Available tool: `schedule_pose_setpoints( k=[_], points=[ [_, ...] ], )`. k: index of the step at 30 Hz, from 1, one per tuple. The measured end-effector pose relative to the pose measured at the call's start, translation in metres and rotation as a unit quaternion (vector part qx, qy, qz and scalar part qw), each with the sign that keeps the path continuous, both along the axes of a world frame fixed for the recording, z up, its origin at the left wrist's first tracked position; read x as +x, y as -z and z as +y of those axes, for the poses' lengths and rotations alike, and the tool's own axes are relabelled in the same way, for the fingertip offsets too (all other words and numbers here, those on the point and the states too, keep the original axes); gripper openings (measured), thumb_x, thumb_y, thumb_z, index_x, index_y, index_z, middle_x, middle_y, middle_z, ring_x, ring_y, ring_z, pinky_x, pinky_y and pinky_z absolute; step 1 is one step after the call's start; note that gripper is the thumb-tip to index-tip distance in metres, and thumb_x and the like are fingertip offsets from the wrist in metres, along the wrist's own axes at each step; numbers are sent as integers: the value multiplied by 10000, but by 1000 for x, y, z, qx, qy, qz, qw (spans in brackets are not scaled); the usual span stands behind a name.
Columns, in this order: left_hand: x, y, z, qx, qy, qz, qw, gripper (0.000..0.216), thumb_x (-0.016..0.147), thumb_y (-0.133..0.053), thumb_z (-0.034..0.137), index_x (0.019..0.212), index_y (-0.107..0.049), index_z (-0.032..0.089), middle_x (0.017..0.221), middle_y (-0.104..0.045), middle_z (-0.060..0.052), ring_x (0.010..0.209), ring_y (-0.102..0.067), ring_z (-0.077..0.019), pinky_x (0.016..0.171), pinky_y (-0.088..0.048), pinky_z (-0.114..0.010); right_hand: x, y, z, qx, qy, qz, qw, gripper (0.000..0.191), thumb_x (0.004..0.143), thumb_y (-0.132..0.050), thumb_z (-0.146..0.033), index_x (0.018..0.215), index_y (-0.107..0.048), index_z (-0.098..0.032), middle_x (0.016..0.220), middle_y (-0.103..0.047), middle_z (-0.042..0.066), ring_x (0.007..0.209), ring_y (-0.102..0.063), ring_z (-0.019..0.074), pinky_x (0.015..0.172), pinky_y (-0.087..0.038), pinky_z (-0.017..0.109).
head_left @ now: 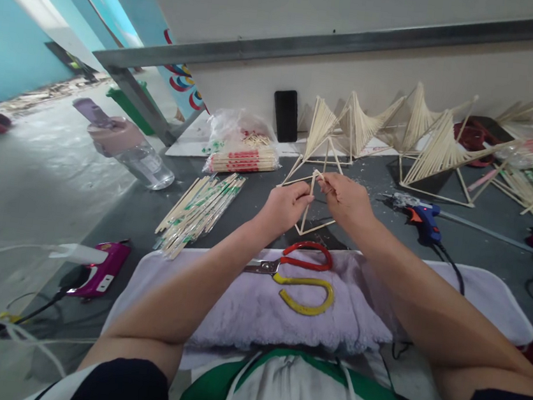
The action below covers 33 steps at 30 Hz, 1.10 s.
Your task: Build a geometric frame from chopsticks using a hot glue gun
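Observation:
A small frame of thin wooden chopsticks [304,220] stands on the dark table, its sticks meeting at a raised top. My left hand [289,206] is closed, thumb and finger pinching an upright stick just below that top. At the top joint itself, my right hand [347,201] pinches the stick ends; what exactly lies between the fingertips is partly hidden. Scissors [305,281] with one red and one yellow handle lie nearest below my hands, on a lilac cloth [234,315]. Just behind the frame is a row of finished-looking twisted chopstick structures [323,126].
Packed chopsticks [202,209] and a bagged bundle [245,159] lie left, near a water bottle [132,152] and a magenta power strip [102,268]. A phone [286,115] leans on the wall. Right are a blue glue gun [425,223] with its cable and loose chopsticks [532,192].

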State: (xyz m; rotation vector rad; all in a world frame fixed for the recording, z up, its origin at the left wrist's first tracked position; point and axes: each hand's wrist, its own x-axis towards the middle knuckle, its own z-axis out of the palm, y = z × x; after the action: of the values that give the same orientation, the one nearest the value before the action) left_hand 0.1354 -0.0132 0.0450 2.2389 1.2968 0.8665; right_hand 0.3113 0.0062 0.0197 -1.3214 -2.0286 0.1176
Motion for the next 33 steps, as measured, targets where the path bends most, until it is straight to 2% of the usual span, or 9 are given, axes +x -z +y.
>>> schedule_pose_setpoints(
  k=[5, 14, 20, 27, 33],
  points=[
    [-1, 2, 0, 5, 5, -10, 1000, 245, 903, -515, 239, 667, -467, 197, 618, -522, 32, 635, -484, -116, 638, -380, -243, 1, -1, -1, 5, -5, -7, 1000, 344, 1037, -352, -368, 974, -658, -221, 976, -724, 75, 908, -646, 221, 736, -427, 309],
    [-2, 4, -2, 21, 11, -16, 1000, 248, 912, -511, 244, 672, -476, 190, 624, -521, 38, 629, -483, -105, 641, -376, -230, -1, 2, 2, 31, 5, -24, 999, 335, 1036, -350, -363, 1000, -652, -221, 1052, -735, 75, 941, -661, 223, 731, -440, 302],
    [-2, 5, -2, 30, 10, -21, 999, 237, 909, -516, 227, 677, -485, 188, 625, -527, 41, 631, -484, -104, 640, -371, -229, 0, 4, 2, 36, 0, -23, 999, 351, 1045, -329, -372, 985, -643, -227, 1033, -736, 66, 909, -661, 201, 718, -434, 288],
    [-2, 5, -1, 32, 10, -19, 999, 260, 910, -518, 237, 662, -458, 188, 616, -514, 45, 619, -469, -102, 635, -365, -233, 1, 5, 2, 44, 6, -22, 999, 316, 1029, -373, -366, 987, -653, -226, 994, -741, 63, 896, -669, 207, 707, -426, 294],
    [-2, 6, 0, 34, 19, -27, 999, 209, 895, -499, 206, 687, -498, 184, 637, -528, 42, 627, -477, -99, 636, -369, -228, 0, -1, -6, 63, -25, 21, 997, 271, 976, -462, -344, 1055, -678, -201, 1025, -746, 77, 931, -668, 222, 765, -445, 319]
  ],
)
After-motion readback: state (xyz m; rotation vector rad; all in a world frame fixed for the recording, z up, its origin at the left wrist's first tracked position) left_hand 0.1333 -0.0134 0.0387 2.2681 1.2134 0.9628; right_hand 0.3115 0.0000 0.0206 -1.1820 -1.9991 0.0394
